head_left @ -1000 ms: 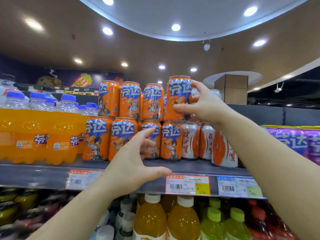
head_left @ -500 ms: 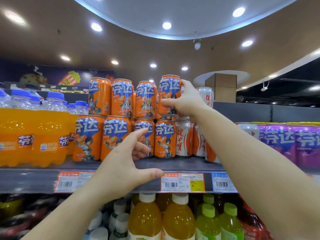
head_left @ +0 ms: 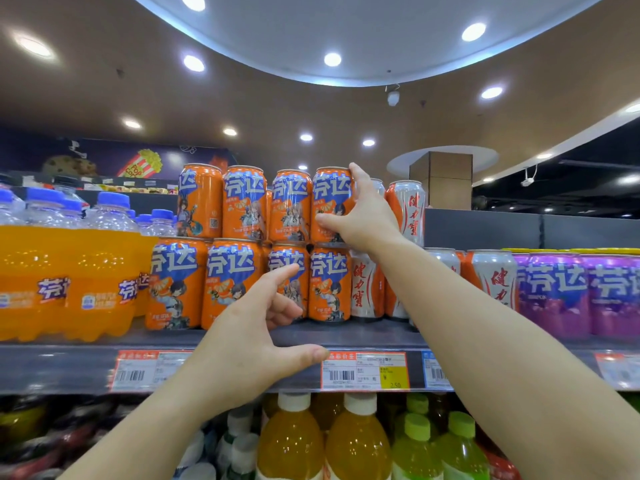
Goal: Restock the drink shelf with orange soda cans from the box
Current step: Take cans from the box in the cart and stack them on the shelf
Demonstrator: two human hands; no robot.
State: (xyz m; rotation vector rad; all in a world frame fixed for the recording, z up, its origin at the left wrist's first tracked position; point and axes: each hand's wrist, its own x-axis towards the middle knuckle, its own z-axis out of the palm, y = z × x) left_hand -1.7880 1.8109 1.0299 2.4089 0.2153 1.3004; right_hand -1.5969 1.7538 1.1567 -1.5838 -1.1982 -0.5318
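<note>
Right hand (head_left: 363, 216) wraps the rightmost top-row orange aluminium soda can with blue label (head_left: 330, 204), thumb across the lower front, fingers round the right side and up to the rim; a real grasp, not hovering. That can sits on the lower-row orange soda can (head_left: 327, 284) directly at its 6 o'clock, upright, looks seated. Left hand (head_left: 256, 327) is empty, thumb and fingers spread wide in a C shape, in front of the lower row and the dark grey metal shelf edge (head_left: 69, 365); touches nothing I can confirm.

Progress, judged from layout: orange block is two tiers, four cans across the front in each tier, more behind but count unclear. Top tier's last front slot is the one being filled, so the front face reads as full. Left: release this can, check alignment, maybe fill depth behind.

The cardboard supply box is not in view, so remaining stock cannot be told.

Neighbours: silver-and-orange cans with red script (head_left: 407, 213) at 3 o'clock of the held can, just beside it. Purple soda cans (head_left: 554, 292) far right. Orange soda plastic bottles with blue caps (head_left: 100, 282) at 9 o'clock of the can block. White and yellow price tag (head_left: 363, 370) on the shelf edge below. Juice bottles with white caps (head_left: 356, 441) on the shelf under.
</note>
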